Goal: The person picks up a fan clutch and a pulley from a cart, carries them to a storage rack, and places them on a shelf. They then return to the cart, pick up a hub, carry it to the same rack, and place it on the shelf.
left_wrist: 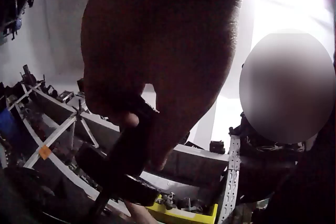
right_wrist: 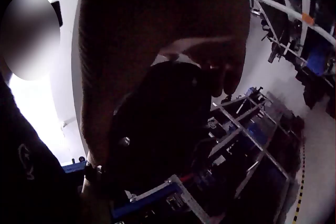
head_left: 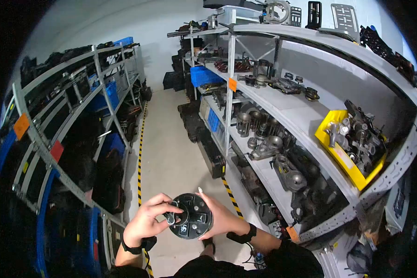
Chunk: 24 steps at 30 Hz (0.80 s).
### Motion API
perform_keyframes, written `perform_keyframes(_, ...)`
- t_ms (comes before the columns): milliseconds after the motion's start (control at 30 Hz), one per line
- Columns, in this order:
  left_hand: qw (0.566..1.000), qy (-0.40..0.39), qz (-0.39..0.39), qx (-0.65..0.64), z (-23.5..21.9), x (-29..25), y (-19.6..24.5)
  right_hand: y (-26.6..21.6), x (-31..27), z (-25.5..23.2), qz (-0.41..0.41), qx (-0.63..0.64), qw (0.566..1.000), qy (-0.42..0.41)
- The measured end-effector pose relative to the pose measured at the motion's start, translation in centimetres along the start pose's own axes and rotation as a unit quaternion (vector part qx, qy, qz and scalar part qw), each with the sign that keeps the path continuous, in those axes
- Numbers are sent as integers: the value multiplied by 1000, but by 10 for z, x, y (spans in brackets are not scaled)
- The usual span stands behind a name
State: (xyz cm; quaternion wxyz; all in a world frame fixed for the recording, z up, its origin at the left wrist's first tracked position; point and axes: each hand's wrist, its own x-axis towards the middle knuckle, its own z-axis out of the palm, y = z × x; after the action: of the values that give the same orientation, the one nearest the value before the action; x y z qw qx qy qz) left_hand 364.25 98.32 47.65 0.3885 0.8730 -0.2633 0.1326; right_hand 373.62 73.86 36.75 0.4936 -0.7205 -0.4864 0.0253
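A round black disc-shaped part [head_left: 190, 216] with raised pads and holes on its face is held in front of the body, over the aisle floor. My left hand [head_left: 154, 217] pinches its left rim, thumb on the face near a small metal ring. My right hand [head_left: 219, 216] cups the right side from behind, fingers curled round the edge. In the left wrist view my fingers [left_wrist: 157, 77] grip the dark part [left_wrist: 126, 155] edge-on. In the right wrist view the disc's [right_wrist: 157, 129] back fills the middle under my right palm.
A narrow aisle with yellow-black floor tape [head_left: 140, 153] runs ahead. Grey shelving [head_left: 282, 111] on the right holds metal castings, a yellow bin [head_left: 345, 148] of parts and a blue crate [head_left: 204, 75]. Racks [head_left: 74, 116] on the left carry dark parts and blue bins.
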Motion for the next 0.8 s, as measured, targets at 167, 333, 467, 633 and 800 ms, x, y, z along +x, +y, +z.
perform_keyframes(167,997,21,71,12,-29,124,-73,58,92,-64,-14,-75,994,78)
perform_keyframes(333,991,33,126,-19,-35,245,-132,111,148,-136,-18,-134,979,156)
perform_keyframes(467,985,3,169,-44,-21,343,-168,157,169,-188,16,-155,964,215)
perform_keyframes(633,968,-22,239,-77,6,459,-208,201,192,-254,95,-242,925,278)
perform_keyframes(800,953,-70,274,-105,29,572,-225,241,216,-321,99,-230,900,358)
